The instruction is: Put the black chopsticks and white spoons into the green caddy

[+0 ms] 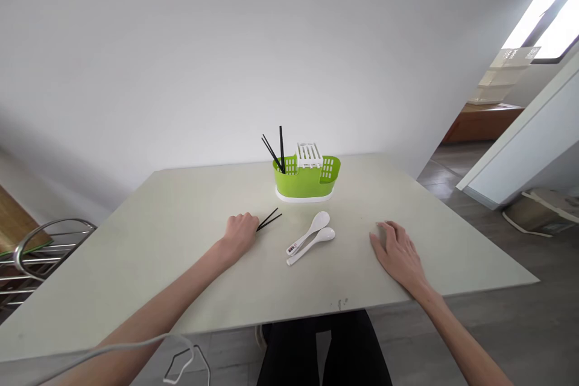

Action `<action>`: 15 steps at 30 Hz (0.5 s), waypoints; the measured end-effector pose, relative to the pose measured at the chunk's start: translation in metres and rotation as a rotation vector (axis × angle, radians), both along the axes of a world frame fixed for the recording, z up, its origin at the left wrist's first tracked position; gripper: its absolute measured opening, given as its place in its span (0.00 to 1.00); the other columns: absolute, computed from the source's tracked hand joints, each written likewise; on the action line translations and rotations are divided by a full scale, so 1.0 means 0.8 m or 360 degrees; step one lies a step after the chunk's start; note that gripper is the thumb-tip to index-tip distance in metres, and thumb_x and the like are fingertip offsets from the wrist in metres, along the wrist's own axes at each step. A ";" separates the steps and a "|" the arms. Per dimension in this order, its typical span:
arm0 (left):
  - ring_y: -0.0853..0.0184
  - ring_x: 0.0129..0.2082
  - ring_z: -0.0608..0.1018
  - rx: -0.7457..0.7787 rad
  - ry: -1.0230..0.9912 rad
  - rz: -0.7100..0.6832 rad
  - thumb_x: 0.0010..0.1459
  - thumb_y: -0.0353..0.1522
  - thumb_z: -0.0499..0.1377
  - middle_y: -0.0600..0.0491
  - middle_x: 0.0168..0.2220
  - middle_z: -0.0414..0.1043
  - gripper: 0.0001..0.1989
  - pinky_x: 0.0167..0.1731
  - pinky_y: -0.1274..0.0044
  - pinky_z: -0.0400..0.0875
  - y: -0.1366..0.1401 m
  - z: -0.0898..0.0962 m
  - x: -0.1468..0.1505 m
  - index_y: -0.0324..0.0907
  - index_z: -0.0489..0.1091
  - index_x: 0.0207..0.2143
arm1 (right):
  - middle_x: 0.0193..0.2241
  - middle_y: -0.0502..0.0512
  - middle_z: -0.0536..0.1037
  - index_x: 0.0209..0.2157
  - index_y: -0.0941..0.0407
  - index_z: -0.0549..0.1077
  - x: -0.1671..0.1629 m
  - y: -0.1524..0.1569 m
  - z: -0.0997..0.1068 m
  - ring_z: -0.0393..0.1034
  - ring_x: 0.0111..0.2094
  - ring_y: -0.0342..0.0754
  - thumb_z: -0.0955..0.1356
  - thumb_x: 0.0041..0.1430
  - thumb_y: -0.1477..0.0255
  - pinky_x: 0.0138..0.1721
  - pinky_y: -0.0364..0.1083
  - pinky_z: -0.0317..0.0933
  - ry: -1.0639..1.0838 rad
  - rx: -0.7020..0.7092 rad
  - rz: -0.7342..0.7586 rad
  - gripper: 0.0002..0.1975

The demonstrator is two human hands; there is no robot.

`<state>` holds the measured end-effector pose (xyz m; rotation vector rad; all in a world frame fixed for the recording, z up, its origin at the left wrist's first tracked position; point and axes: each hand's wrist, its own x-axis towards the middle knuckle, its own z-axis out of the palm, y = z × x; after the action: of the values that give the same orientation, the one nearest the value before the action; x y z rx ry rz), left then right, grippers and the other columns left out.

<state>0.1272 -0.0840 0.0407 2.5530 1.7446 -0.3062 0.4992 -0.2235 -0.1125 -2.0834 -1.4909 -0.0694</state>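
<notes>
My left hand (241, 233) is closed around black chopsticks (270, 220), whose ends stick out to the right just above the table. Two white spoons (312, 240) lie side by side to the right of that hand, bowls pointing away from me. Behind them stands a green utensil basket (307, 182) with a white base and a white slotted rack (309, 155) across its middle. More black chopsticks (281, 149) lean upright in its left compartment. On the right, my right hand (398, 253) rests on the table with fingers apart, holding nothing.
The pale table (190, 205) meets a white wall at the back. At the far left is a metal rack (54, 247) with a wooden board. A grey cable (131, 345) crosses the lower left. A bag-like thing (538, 214) lies on the floor at right.
</notes>
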 end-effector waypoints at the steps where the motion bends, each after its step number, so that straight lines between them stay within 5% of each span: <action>1: 0.46 0.42 0.83 0.0017 0.0004 0.0007 0.52 0.26 0.61 0.37 0.36 0.81 0.07 0.39 0.65 0.71 0.000 0.005 -0.008 0.41 0.80 0.29 | 0.63 0.69 0.67 0.60 0.56 0.66 0.000 -0.002 0.000 0.64 0.64 0.67 0.57 0.71 0.52 0.63 0.66 0.60 0.0025 0.0000 0.0010 0.27; 4: 0.49 0.42 0.84 0.0094 -0.0209 0.0042 0.58 0.31 0.60 0.42 0.36 0.83 0.09 0.41 0.65 0.73 -0.002 0.028 -0.037 0.44 0.81 0.32 | 0.63 0.68 0.66 0.60 0.54 0.66 -0.003 -0.012 0.005 0.66 0.62 0.65 0.58 0.71 0.52 0.61 0.65 0.63 0.0168 -0.0022 0.0029 0.26; 9: 0.53 0.42 0.85 -0.0102 -0.1509 0.0373 0.51 0.48 0.70 0.49 0.38 0.85 0.15 0.47 0.67 0.78 -0.011 0.055 -0.062 0.49 0.83 0.36 | 0.64 0.67 0.66 0.57 0.53 0.69 -0.054 -0.033 0.049 0.67 0.62 0.63 0.61 0.69 0.54 0.58 0.62 0.66 0.0506 0.0123 0.0158 0.24; 12: 0.53 0.43 0.86 -0.0465 -0.2178 0.0548 0.45 0.48 0.75 0.45 0.41 0.85 0.21 0.52 0.66 0.79 -0.025 0.045 -0.044 0.44 0.84 0.37 | 0.57 0.62 0.76 0.54 0.50 0.72 -0.114 -0.036 0.096 0.72 0.58 0.60 0.62 0.71 0.53 0.57 0.60 0.68 0.1039 0.0024 0.0592 0.20; 15: 0.55 0.46 0.85 -0.0748 -0.2505 0.0592 0.47 0.46 0.75 0.44 0.45 0.85 0.20 0.55 0.66 0.79 -0.046 0.023 -0.014 0.43 0.84 0.37 | 0.53 0.62 0.79 0.55 0.52 0.72 -0.175 -0.031 0.137 0.76 0.54 0.56 0.63 0.71 0.49 0.54 0.56 0.70 0.1746 -0.0150 0.1059 0.24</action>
<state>0.1159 -0.1210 0.0595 1.2094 1.1096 0.9153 0.3592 -0.2482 -0.0027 -1.1585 -1.3204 1.1932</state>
